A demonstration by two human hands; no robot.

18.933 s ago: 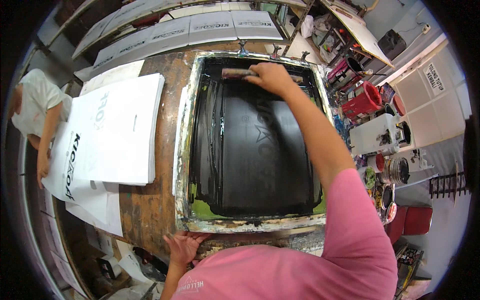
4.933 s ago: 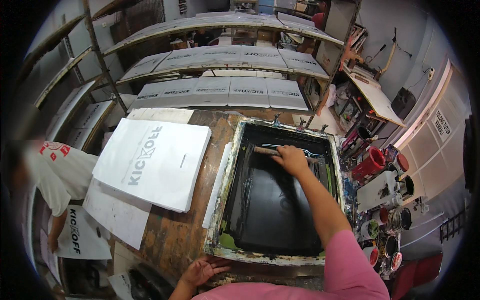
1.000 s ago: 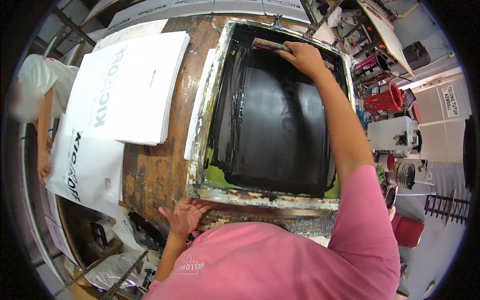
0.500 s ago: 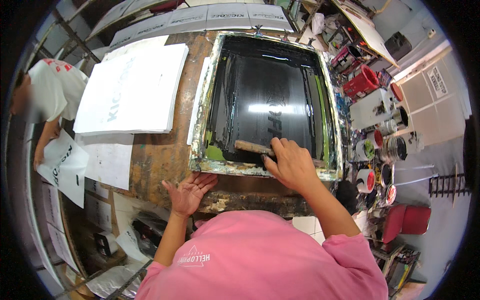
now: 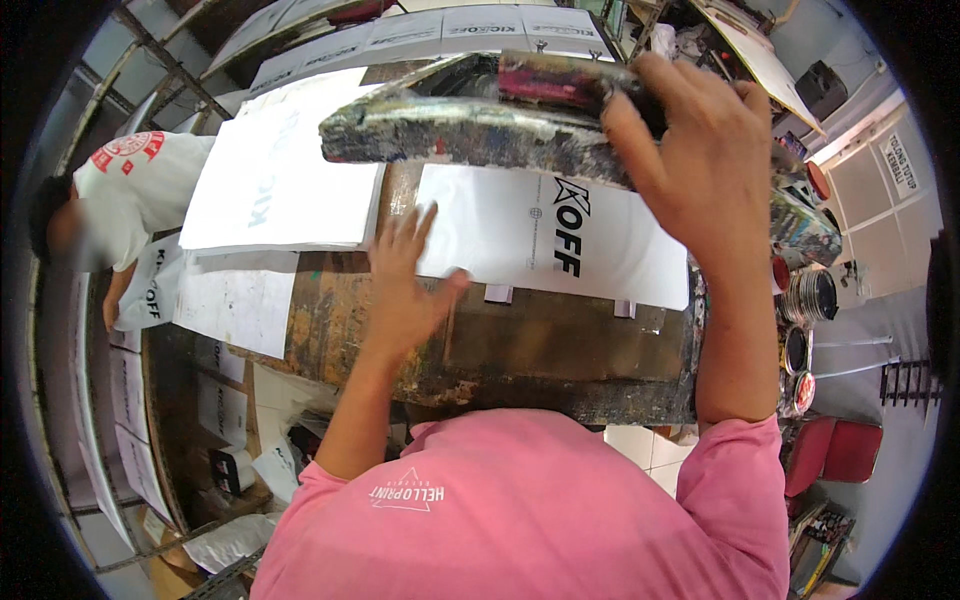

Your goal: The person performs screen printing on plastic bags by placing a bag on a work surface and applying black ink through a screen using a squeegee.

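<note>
The screen-printing frame, its wood crusted with paint, is tilted up off the table with its near edge raised. My right hand is closed at the frame's right part. Beside its fingers lies a pink-stained wooden squeegee handle; whether the hand also grips this is hidden. Below the frame, a white sheet with bold black lettering lies on the printing table. My left hand, slightly blurred, is open with fingers spread at the sheet's left edge and holds nothing. Whether it touches the sheet I cannot tell.
A thick stack of white printed sheets lies to the left. Further left, a person in a white shirt holds a printed sheet. Paint cans line the right side. Printed sheets lie on racks at the back.
The frame has swung up from flat, baring the printed sheet beneath. My right hand has risen with it. My left hand has moved from the frame's near edge up to the sheet.
</note>
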